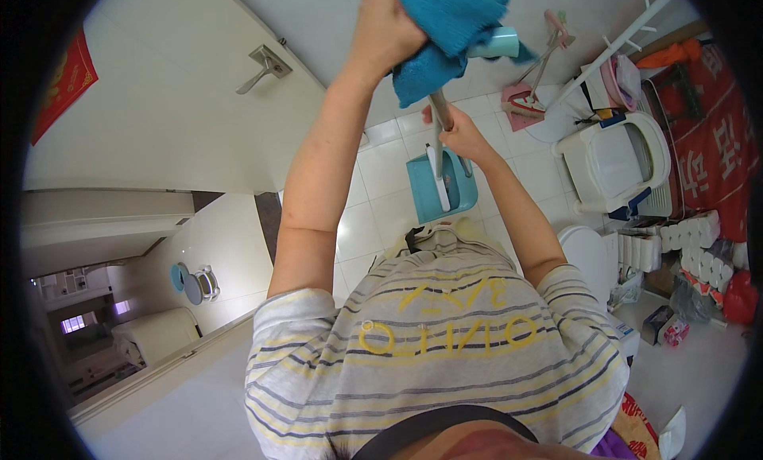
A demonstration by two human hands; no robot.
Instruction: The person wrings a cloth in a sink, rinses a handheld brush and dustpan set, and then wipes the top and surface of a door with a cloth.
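My left hand (390,30) is closed on a blue cloth (450,16), which is wrapped around the upper end of a long handle. A light turquoise handle end (503,42) pokes out of the cloth's right side. Lower down, my right hand (462,132) grips a metal pole (441,109). Below it on the tiled floor stands a turquoise long-handled dustpan (420,191). A narrow white bar (438,182), perhaps a broom head, lies inside the pan. Which pole belongs to the pan and which to the white bar is hard to tell.
A white door (197,102) with a lever handle (268,69) is at my left. To the right are a pink dustpan (517,102) with a brush, a white coat stand (626,33), a white lidded bin (611,165) and paper rolls (691,230). A round white lid (581,254) is beside my right arm.
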